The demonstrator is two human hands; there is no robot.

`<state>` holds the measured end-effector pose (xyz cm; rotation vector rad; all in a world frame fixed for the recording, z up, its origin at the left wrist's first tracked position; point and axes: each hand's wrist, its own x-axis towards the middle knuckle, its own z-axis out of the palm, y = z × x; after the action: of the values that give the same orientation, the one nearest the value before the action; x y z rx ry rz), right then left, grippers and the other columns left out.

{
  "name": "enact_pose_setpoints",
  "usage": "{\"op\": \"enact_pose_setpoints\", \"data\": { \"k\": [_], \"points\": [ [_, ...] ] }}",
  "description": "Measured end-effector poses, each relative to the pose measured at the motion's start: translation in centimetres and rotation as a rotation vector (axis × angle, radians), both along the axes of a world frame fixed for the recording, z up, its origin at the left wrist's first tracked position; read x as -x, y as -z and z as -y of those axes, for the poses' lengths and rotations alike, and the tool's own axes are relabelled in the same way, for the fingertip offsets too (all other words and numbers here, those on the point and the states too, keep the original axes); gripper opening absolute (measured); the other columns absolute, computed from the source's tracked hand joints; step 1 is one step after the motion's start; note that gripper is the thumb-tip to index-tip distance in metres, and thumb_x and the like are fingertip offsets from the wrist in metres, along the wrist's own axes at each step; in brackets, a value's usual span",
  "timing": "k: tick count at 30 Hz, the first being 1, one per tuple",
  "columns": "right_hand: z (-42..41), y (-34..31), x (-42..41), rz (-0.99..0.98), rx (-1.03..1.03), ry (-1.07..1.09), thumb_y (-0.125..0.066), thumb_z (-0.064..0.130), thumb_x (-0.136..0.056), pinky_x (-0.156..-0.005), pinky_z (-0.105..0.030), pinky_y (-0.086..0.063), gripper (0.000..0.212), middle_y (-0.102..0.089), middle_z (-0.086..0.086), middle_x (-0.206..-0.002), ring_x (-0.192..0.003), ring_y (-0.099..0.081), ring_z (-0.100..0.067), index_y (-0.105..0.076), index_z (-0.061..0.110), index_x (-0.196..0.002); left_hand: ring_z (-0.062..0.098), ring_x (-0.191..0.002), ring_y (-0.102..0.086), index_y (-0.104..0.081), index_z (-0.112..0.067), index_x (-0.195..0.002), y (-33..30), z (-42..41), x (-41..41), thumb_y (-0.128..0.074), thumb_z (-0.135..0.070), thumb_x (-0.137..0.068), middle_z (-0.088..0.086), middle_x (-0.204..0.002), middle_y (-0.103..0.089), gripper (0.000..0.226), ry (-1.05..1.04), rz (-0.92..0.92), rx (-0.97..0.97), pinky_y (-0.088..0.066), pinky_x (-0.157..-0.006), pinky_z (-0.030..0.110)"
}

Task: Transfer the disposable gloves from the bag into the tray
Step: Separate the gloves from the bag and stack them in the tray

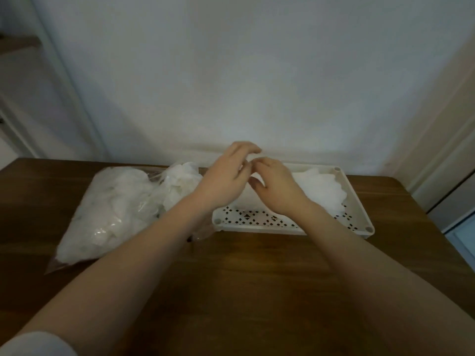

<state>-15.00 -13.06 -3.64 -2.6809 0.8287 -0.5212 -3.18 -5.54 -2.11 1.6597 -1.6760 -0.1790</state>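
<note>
A clear plastic bag (108, 209) full of white disposable gloves lies on the left of the wooden table. Some gloves (182, 181) spill from its open mouth toward the tray. A white perforated tray (282, 229) stands to the right, with a pile of gloves (321, 188) in its right half. My left hand (226, 178) and my right hand (275, 186) meet above the tray's left half, fingers curled. Between their fingertips they pinch a thin translucent glove (253, 161). It is faint, and its hanging part is hard to make out.
The brown wooden table (244, 278) stretches toward me in front of the bag and tray. A plain white wall rises right behind them. A door frame (437, 150) stands at the right, beyond the table's corner.
</note>
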Motion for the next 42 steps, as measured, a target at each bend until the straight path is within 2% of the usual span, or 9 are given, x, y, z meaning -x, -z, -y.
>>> {"op": "enact_pose_setpoints", "data": {
  "k": [4,9,16,20,24,28,34,38,42],
  "points": [
    [-2.4,0.9,-6.0,-0.032,-0.206,-0.085,-0.043,0.008,-0.096,-0.085,-0.041,-0.049,0.029,-0.061,-0.014,-0.119,-0.103,-0.059,-0.030,-0.056,0.008,-0.123,0.005,-0.089,-0.056,-0.055,-0.015,-0.118,-0.4,-2.0,-3.3,-0.038,-0.003,-0.094,-0.005,-0.115,-0.050,0.032,-0.158,-0.226,0.119,-0.045,-0.079,0.018],
    [-3.7,3.1,-10.7,-0.164,-0.418,0.010,-0.044,0.017,-0.096,-0.092,-0.044,-0.047,0.057,-0.051,-0.016,-0.133,-0.115,-0.052,-0.033,-0.019,0.014,-0.148,0.000,-0.084,-0.057,-0.054,-0.021,-0.109,0.4,-3.9,-6.0,-0.035,-0.001,-0.093,-0.007,-0.114,-0.052,0.032,-0.285,-0.417,0.136,-0.047,-0.079,0.022],
    [-4.7,2.8,-10.4,-0.283,-0.300,0.063,-0.045,0.027,-0.098,-0.105,-0.043,-0.022,0.025,-0.064,0.000,-0.114,-0.115,-0.047,-0.025,-0.065,0.023,-0.112,0.007,-0.078,-0.063,-0.056,-0.017,-0.105,2.3,-5.5,-7.9,-0.036,-0.005,-0.097,0.000,-0.107,-0.063,0.024,-0.279,-0.451,0.035,-0.053,-0.073,0.027],
    [-4.5,2.0,-8.8,-0.032,-0.443,-0.025,-0.050,0.022,-0.096,-0.087,-0.043,-0.044,0.020,-0.065,-0.005,-0.091,-0.089,-0.057,-0.022,-0.066,0.013,-0.087,0.007,-0.089,-0.056,-0.055,-0.018,-0.115,2.5,-5.9,-7.9,-0.052,-0.021,-0.095,-0.006,-0.111,-0.060,0.021,-0.236,-0.248,-0.089,-0.044,-0.077,0.023],
    [-4.0,-0.4,-6.8,0.387,-0.819,0.007,-0.048,0.013,-0.096,-0.073,-0.028,-0.039,0.023,-0.054,0.000,-0.078,-0.075,-0.049,-0.014,-0.055,0.015,-0.074,0.013,-0.099,-0.052,-0.057,-0.017,-0.117,3.0,-5.7,-7.5,-0.064,-0.033,-0.085,-0.007,-0.103,-0.057,0.036,-0.159,-0.052,-0.169,-0.041,-0.080,0.027],
    [-3.7,-1.7,-6.0,0.462,-0.805,-0.015,-0.047,0.013,-0.097,-0.069,-0.021,-0.041,0.025,-0.053,0.005,-0.071,-0.067,-0.049,-0.009,-0.054,0.017,-0.073,0.021,-0.081,-0.051,-0.062,-0.009,-0.096,3.0,-5.2,-7.2,-0.052,-0.026,-0.093,0.006,-0.081,-0.059,0.020,-0.263,0.060,-0.131,-0.037,-0.068,0.031],
    [-3.0,-1.6,-5.0,0.533,-0.946,0.086,-0.049,0.014,-0.097,-0.053,-0.019,-0.042,0.017,-0.053,-0.002,-0.072,-0.051,-0.043,-0.009,-0.063,0.009,-0.088,0.017,-0.055,-0.036,-0.042,-0.010,-0.064,1.8,-5.6,-6.7,-0.043,-0.017,-0.099,0.002,-0.057,-0.039,0.035,-0.252,-0.170,0.027,-0.024,-0.053,0.029],
    [-3.6,-1.0,-4.4,0.388,-1.042,-0.024,-0.050,0.021,-0.097,-0.059,-0.021,-0.044,0.025,-0.056,0.001,-0.069,-0.057,-0.045,-0.010,-0.066,0.009,-0.082,0.013,-0.063,-0.041,-0.052,-0.008,-0.073,1.2,-5.9,-6.0,-0.042,-0.020,-0.099,0.001,-0.069,-0.046,0.031,-0.184,-0.414,0.090,-0.031,-0.059,0.027],
    [-3.8,-2.2,-4.7,0.672,-1.295,0.045,-0.040,0.023,-0.101,-0.063,-0.027,-0.048,0.028,-0.061,-0.004,-0.076,-0.068,-0.057,-0.016,-0.059,0.008,-0.089,0.022,-0.083,-0.060,-0.059,-0.011,-0.108,1.3,-6.0,-5.8,-0.045,-0.045,-0.092,0.007,-0.094,-0.064,0.040,-0.038,-0.485,-0.047,-0.050,-0.076,0.040]
  ]
}}
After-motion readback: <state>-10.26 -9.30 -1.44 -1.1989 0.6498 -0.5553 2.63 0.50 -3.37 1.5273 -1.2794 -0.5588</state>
